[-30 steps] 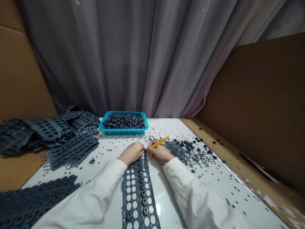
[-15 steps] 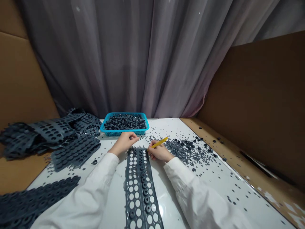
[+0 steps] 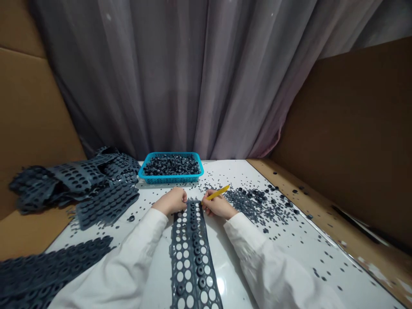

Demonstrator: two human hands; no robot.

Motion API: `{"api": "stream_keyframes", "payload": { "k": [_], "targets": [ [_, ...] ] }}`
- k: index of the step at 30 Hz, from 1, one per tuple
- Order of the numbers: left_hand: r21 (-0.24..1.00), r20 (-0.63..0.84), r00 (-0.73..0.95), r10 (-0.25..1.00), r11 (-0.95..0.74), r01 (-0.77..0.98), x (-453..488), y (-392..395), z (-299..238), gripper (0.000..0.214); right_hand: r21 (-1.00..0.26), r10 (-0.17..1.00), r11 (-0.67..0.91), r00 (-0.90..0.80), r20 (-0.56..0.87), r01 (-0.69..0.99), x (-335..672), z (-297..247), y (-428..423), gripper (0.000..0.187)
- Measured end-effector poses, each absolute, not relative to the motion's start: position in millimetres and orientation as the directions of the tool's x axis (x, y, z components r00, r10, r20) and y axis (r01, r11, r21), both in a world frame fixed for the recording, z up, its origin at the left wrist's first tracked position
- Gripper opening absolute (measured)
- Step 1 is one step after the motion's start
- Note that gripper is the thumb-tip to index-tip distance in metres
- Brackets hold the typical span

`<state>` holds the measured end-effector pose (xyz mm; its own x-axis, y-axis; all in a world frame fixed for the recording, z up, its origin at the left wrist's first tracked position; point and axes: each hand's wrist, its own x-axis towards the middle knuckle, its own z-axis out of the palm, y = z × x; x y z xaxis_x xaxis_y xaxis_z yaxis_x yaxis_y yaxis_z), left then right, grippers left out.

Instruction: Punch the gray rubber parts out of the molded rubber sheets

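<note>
A dark grey rubber strip (image 3: pixel 192 253) runs lengthwise in front of me, with rows of round holes showing the white table and some ring-shaped parts still in its middle row. At its far left corner, my left hand (image 3: pixel 172 201) is closed, its curled fingers on the strip's edge; the fingertips are partly hidden. My right hand (image 3: pixel 219 205) grips a slim yellow pen-shaped tool (image 3: pixel 219 192) at the far right corner. The tool slants up to the right, and its lower tip is hidden by the fingers.
Behind my hands is a blue basket (image 3: pixel 171 179) full of small black parts. Small dark discs (image 3: pixel 247 204) are scattered on the right. Perforated rubber sheets (image 3: pixel 77 178) are heaped on the left, with another studded sheet (image 3: pixel 54 268) nearer. Cardboard walls (image 3: pixel 360 137) flank the white table.
My left hand has come down and nearer onto the strip's far left corner, its fingers curling in. The right hand keeps its hold on the yellow tool, and the view has shifted slightly.
</note>
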<state>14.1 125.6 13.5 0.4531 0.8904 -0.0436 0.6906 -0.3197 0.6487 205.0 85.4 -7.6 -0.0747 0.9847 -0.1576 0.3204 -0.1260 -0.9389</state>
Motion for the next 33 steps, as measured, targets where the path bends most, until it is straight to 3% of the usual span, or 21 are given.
{"api": "stream_keyframes", "payload": {
  "k": [3,6,17,33],
  "targets": [
    [0.66,0.028,0.422,0.906,-0.334,0.673,2.1,131.7,26.8,0.003,-0.941,0.984,-0.132,-0.073,-0.162,0.313,204.7,-6.8,85.6,0.013],
    [0.663,0.077,0.401,0.913,-0.347,0.664,-4.0,134.7,30.1,0.012,-0.943,0.983,-0.133,-0.078,-0.164,0.304,204.9,-6.7,86.5,0.014],
    [0.66,-0.015,0.462,0.887,-0.339,0.671,15.7,124.0,4.5,0.005,-0.951,0.985,-0.11,-0.099,-0.145,0.29,208.1,-14.6,91.8,0.014],
    [0.875,-0.088,0.465,0.881,-0.155,0.459,1.7,135.7,-0.2,0.028,-0.943,0.981,-0.14,-0.088,-0.174,0.302,205.8,-7.4,87.3,0.017]
  ]
}}
